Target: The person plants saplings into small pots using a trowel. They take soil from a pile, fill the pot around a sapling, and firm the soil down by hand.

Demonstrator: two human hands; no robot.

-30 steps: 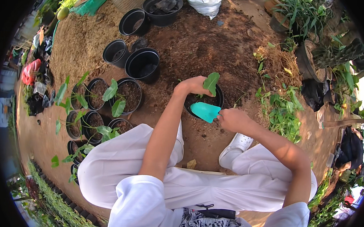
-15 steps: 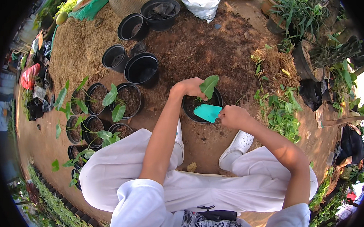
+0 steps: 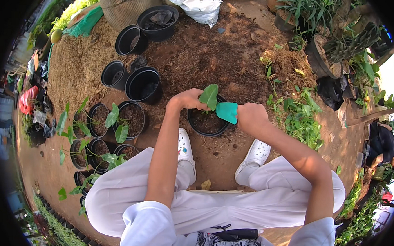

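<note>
A black plant pot (image 3: 210, 133) with dark soil in it stands on the ground between my feet. My left hand (image 3: 190, 99) is closed at its far left rim, on a seedling (image 3: 209, 96) with one broad green leaf; the stem is mostly hidden by the fingers. My right hand (image 3: 253, 118) grips a turquoise hand trowel (image 3: 226, 112), its handle hidden in the fist. The trowel's blade is tilted over the pot's right rim, close to the leaf.
Potted seedlings (image 3: 100, 148) crowd the left side. Several black pots (image 3: 143, 86) stand farther off beside a wide spread of loose soil (image 3: 209, 53). A white sack (image 3: 197, 5) lies at the back. Uprooted green plants (image 3: 301, 112) lie to the right.
The trowel has risen and turned, its blade moving from over the soil to the right rim. My left hand still holds the seedling. The whole view has shifted slightly.
</note>
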